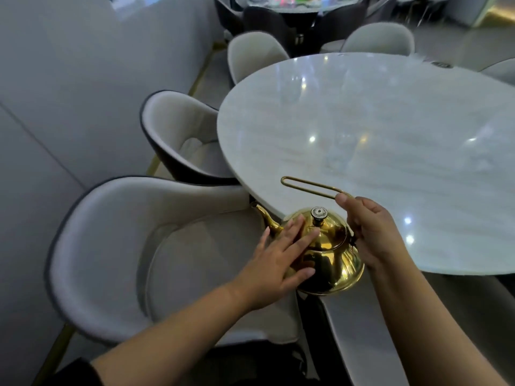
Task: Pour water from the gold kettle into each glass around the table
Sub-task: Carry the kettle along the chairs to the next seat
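Note:
The gold kettle (pixel 331 260) sits at the near edge of the white marble table (pixel 390 129), its spout pointing left over the edge and its wire handle raised. My right hand (pixel 373 232) grips the base of that handle at the kettle's right side. My left hand (pixel 281 254) lies flat with fingers spread against the kettle's left flank, below the lid knob. No glass shows on the tabletop.
Pale cushioned chairs ring the table: one (pixel 139 260) right below the kettle's spout, another (pixel 181 137) behind it, two more (pixel 253 57) at the far end. A grey wall runs along the left. Another set table (pixel 292 4) stands in the background.

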{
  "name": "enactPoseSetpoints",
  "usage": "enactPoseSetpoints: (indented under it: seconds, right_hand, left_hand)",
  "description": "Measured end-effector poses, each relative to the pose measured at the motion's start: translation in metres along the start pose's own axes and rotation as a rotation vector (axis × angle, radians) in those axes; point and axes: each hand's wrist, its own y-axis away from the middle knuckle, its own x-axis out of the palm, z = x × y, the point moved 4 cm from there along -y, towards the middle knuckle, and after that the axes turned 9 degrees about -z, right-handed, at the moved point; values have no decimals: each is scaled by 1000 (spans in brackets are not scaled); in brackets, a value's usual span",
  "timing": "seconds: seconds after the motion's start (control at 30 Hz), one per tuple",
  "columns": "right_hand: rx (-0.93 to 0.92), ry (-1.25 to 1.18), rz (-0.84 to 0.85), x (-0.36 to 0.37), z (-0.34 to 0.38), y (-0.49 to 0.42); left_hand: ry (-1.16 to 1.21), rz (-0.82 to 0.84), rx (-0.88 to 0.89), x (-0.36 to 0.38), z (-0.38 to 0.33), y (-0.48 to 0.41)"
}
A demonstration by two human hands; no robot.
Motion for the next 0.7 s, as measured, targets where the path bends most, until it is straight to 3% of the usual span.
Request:
enactPoseSetpoints:
  seconds: [0.7]
  right_hand:
    - [-157,80,-437,-87,57,-184]
  left_hand:
    - [17,282,192,67,0,-242]
